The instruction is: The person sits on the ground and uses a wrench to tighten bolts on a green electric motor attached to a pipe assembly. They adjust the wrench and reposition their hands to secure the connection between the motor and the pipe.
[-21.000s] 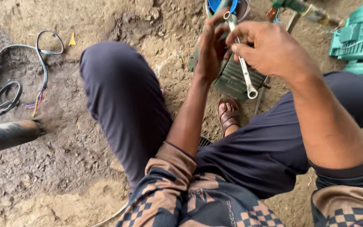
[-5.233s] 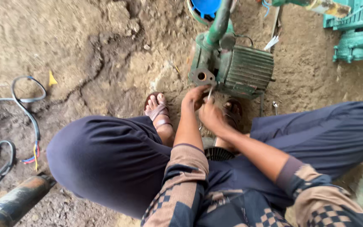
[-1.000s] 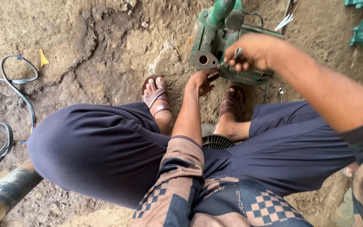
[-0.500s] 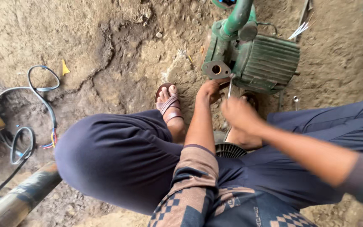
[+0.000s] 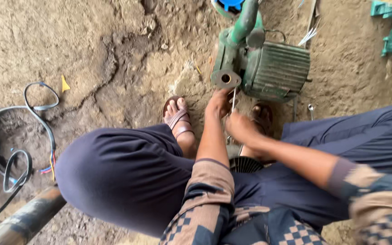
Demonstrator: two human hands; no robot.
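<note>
The green water pump (image 5: 264, 63) lies on the dirt floor (image 5: 114, 54) just beyond the squatting person's sandalled feet, its ribbed motor housing to the right and its flanged round port (image 5: 226, 79) facing the person. Its long axis runs roughly left to right across the view, with a green pipe (image 5: 246, 20) rising from the pump end toward the top edge.

The left hand (image 5: 218, 103) reaches up to the underside of that port, fingers curled against the casting, likely to steady the pump; what its grip encloses cannot be told. The right hand (image 5: 241, 129), just below and right of the port, is closed around a slim metal tool (image 5: 233, 100), a thin shaft whose long axis stands nearly upright in the view, its tip toward the port flange. Holding it so lines the tool with the flange.

A small spanner (image 5: 311, 109) lies below the motor. Far left of the pump lie looped black cables (image 5: 28, 118).
</note>
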